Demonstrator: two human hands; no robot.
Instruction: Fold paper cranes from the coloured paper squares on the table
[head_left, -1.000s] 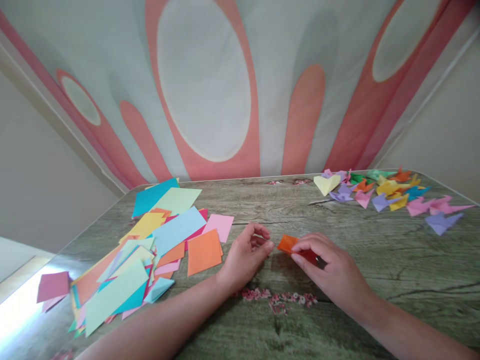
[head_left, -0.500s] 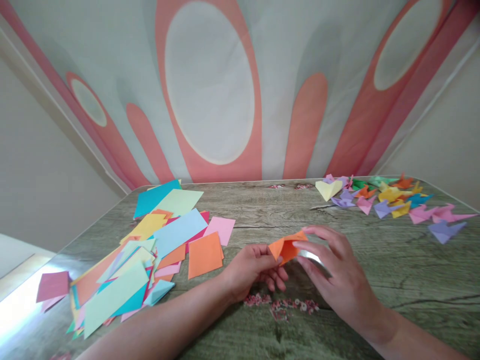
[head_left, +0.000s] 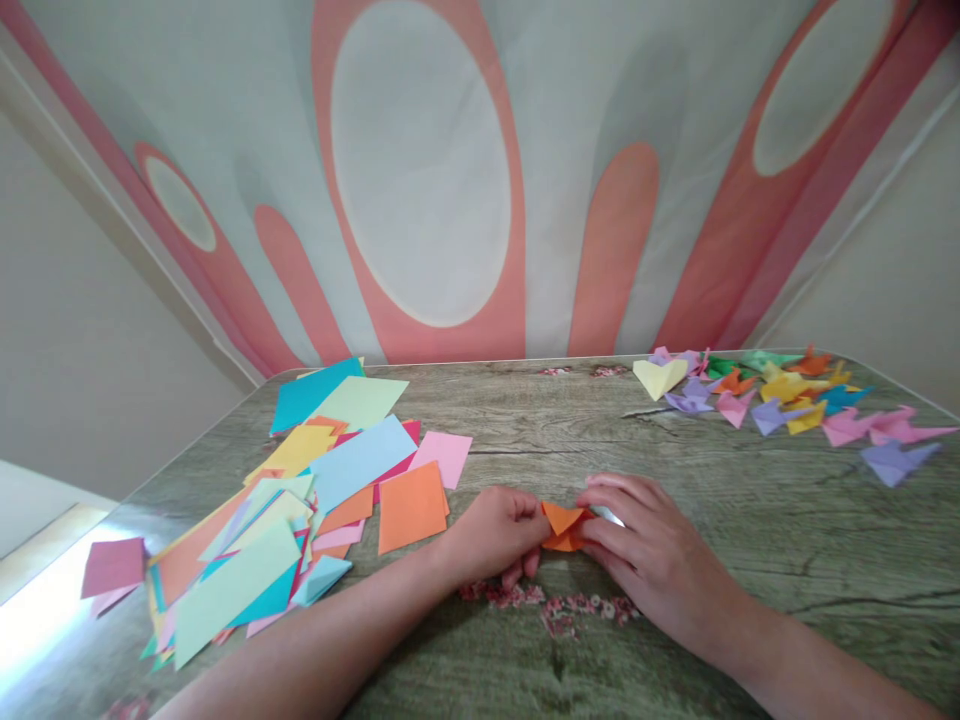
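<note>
A small folded piece of orange origami paper (head_left: pixel 564 532) is between my two hands, low over the middle of the table. Its upper layer comes down in a pointed flap. My left hand (head_left: pixel 501 530) pinches its left edge between thumb and fingers. On the other side, my right hand (head_left: pixel 645 540) grips the right edge with thumb and fingertips, which partly cover that side. A plain orange paper square (head_left: pixel 412 508) lies left of my left hand.
Loose coloured sheets (head_left: pixel 232 590) are heaped on the left of the wood-patterned table (head_left: pixel 525 420). Several folded paper cranes (head_left: pixel 772 415) sit at the back right, beside a cream paper heart (head_left: pixel 660 378). A printed cloth (head_left: pixel 555 180) hangs behind the table.
The orange paper was held opened out and is now flatter, with a pointed flap folded down in front. My right hand has come lower, its fingers closer to the paper's right edge.
</note>
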